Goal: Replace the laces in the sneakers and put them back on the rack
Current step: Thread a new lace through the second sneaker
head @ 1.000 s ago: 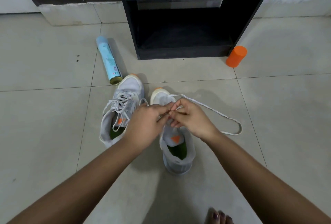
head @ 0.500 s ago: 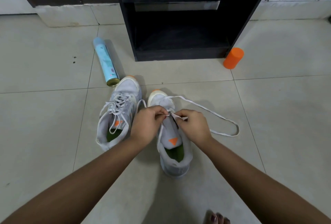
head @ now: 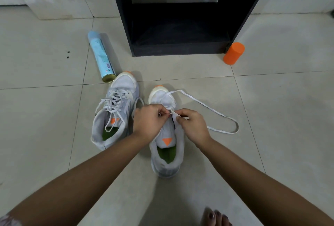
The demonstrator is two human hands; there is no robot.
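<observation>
Two white sneakers with orange toe tips stand side by side on the tiled floor. The left sneaker is laced, its lace ends loose. Over the front eyelets of the right sneaker my two hands meet. My left hand pinches the white lace at the shoe's left side. My right hand pinches the same lace just to the right. The rest of the lace loops out across the floor to the right. The black rack stands behind the shoes, its lower shelf dark and open.
A light blue spray can lies on the floor by the left sneaker's toe. An orange cylinder stands at the rack's right front corner. My bare toes show at the bottom edge. A low white plinth runs along the back wall.
My hands have drawn slightly apart over the right sneaker, and the lace between them is pulled out a little. The long loop on the floor lies much the same.
</observation>
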